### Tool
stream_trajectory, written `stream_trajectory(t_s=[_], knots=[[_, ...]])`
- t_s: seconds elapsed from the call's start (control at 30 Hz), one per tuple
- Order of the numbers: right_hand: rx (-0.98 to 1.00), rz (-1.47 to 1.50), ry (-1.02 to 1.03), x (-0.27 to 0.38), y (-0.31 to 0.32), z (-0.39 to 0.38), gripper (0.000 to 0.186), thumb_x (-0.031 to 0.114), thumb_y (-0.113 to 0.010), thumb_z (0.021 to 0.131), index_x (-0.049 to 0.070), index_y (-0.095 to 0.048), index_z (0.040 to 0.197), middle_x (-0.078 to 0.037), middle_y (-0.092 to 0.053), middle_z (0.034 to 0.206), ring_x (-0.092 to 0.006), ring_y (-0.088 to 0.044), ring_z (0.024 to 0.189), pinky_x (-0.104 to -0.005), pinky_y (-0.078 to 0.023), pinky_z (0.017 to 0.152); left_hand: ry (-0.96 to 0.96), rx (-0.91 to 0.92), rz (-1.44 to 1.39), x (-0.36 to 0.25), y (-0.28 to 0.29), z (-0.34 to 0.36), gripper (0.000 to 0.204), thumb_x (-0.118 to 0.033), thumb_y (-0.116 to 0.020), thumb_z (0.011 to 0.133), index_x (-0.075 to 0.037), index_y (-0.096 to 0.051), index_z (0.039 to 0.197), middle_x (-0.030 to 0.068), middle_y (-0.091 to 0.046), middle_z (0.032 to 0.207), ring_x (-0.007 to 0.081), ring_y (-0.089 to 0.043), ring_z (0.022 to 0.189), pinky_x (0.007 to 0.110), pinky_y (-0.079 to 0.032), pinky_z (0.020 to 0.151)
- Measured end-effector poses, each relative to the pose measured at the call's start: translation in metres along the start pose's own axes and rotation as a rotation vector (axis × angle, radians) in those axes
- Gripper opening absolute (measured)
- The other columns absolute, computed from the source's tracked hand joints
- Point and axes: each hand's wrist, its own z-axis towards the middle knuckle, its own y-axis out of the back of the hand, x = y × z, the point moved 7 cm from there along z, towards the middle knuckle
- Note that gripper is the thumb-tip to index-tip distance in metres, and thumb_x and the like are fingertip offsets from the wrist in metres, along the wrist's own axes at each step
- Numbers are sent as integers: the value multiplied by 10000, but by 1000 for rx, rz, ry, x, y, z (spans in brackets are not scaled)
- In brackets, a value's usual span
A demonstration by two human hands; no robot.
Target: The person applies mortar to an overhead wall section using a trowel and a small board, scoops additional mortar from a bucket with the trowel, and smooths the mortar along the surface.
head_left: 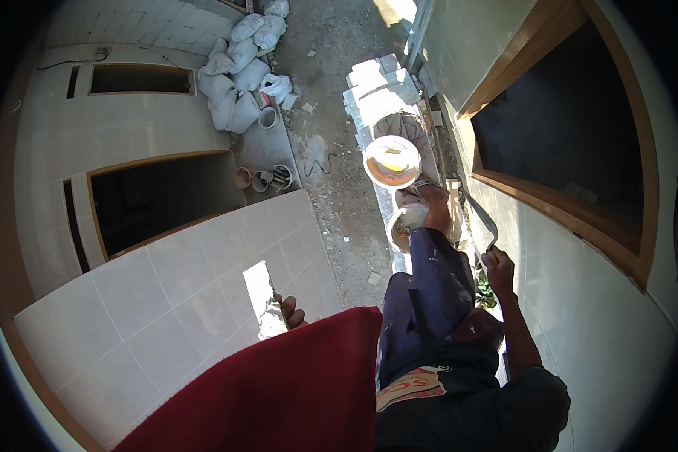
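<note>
The left hand (290,310) gripped a mortar-smeared float (264,300), long axis pointing up and away over the tiled wall (166,301). The right hand (497,267) clasped a trowel (481,218), blade angled up-left.

Single head view; high, looking steeply down narrow tiled alley; wide fisheye, edges curved; ground far below.

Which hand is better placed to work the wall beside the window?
Probably right: the right hand holds the trowel by that wall; the left hand grips a white slab opposite.
</note>
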Motion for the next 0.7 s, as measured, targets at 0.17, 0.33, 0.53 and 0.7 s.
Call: stream_trajectory(t_s=[0.17, 0.33, 0.53, 0.7], knots=[[58, -11, 19, 3, -24, -4, 284, 227, -645, 846, -46, -630, 923, -229, -605, 792, -400, -589, 775, -460, -463, 712, 11, -22, 35, 6, -8, 2, 337, -297, -534, 992, -79, -561, 1248, 55, -525, 928, 172, -502, 715, 301, -456, 601], [161, -4, 63, 20, -40, 17, 283, 235, -633, 855, -33, -642, 946, -233, -626, 838, -408, -608, 824, -452, -482, 761, 63, -35, 69, 12, -15, 12, 351, -307, -546, 981, -81, -566, 1249, 69, -536, 948, 184, -516, 737, 314, -463, 614], [116, 38, 114, 64, -49, 62, 286, 267, -617, 867, -13, -634, 923, -224, -629, 853, -386, -612, 818, -455, -471, 761, 108, -66, 84, 7, -15, 32, 368, -320, -561, 967, -84, -571, 1250, 86, -550, 972, 200, -532, 764, 329, -471, 629], [266, 45, 101, 93, -61, 92, 290, 263, -612, 864, -19, -621, 928, -245, -635, 888, -405, -626, 865, -464, -487, 792, 141, -103, 87, 2, -17, 53, 383, -330, -573, 955, -86, -575, 1250, 100, -561, 992, 212, -546, 786, 343, -478, 641]])
